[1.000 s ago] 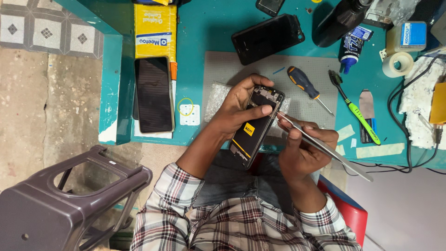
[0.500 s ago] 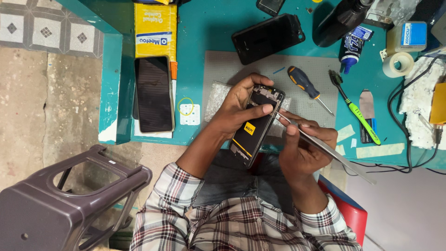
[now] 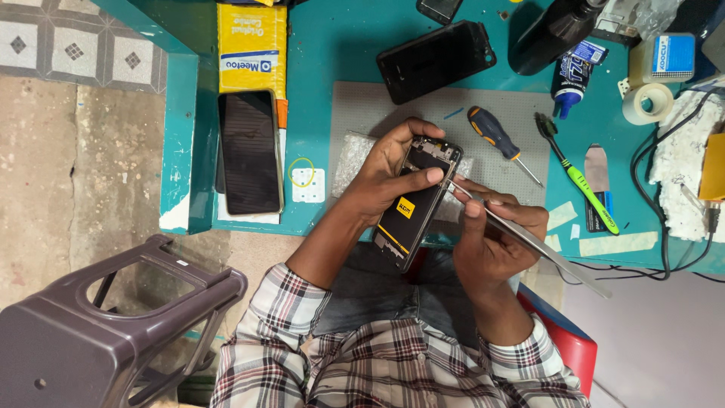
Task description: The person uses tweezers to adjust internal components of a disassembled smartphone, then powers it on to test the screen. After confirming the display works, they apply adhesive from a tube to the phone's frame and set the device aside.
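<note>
The left hand (image 3: 385,177) held an opened phone (image 3: 417,202) above the teal desk (image 3: 340,45) edge, its grip clenched around it. The right hand (image 3: 495,242) pinched metal tweezers (image 3: 529,240), their tip seemingly touching the phone's side.

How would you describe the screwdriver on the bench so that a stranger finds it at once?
Start at the grey work mat on the teal bench. Beyond the opened phone in the left hand lies the screwdriver. Its short blue and orange handle sets it apart from the long green tool beside it.
</note>
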